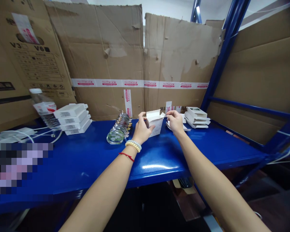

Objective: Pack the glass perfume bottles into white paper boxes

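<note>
My left hand point(141, 129) grips a small white carton box point(154, 120) with its top flap open, held just above the blue shelf point(91, 161). My right hand point(175, 121) pinches the flap at the box's upper right corner. A thin white sheet hangs from the box's lower side. Flat white cartons point(181, 124) lie on the shelf right behind my right hand.
A glass jar point(119, 130) lies on its side left of my left hand. Stacked white boxes point(72, 118) and a plastic water bottle point(44, 108) stand at left, with white cables nearby. Another white box stack point(197, 116) sits at right. Cardboard walls surround the shelf; blue rack posts stand at right.
</note>
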{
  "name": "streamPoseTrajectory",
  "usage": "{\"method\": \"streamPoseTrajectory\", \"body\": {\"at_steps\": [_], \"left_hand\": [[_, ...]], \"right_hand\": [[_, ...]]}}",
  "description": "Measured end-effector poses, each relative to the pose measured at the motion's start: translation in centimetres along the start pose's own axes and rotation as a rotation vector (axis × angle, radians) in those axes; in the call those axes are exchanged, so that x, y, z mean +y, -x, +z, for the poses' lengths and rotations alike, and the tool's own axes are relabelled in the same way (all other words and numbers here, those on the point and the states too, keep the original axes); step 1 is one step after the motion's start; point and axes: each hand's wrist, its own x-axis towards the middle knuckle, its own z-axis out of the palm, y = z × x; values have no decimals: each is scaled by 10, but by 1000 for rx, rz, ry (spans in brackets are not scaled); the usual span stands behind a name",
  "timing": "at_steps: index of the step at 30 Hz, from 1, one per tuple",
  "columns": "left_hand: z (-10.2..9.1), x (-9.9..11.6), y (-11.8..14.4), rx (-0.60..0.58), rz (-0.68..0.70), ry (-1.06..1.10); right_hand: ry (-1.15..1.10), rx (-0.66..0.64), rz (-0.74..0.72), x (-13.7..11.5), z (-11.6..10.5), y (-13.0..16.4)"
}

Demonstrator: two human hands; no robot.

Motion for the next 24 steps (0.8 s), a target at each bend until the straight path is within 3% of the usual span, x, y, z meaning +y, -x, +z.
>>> {"method": "streamPoseTrajectory", "body": {"at_steps": [5,10,13,17,24], "left_hand": [[-1,1,0,24,-42,-34],[-3,2,-1,10,-61,-44],[-4,2,-1,1,-81,-38],[-4,1,0,-31,-117,-57],[-3,-1,0,-38,-98,-115]], "right_hand": [[148,43,55,6,-9,-6],[773,-87,41,7,-16,-3],[1064,-184,124,8,-19,1],[1154,-305,261,11,-23,2],[1194,-370,278,13,-22,2]]}}
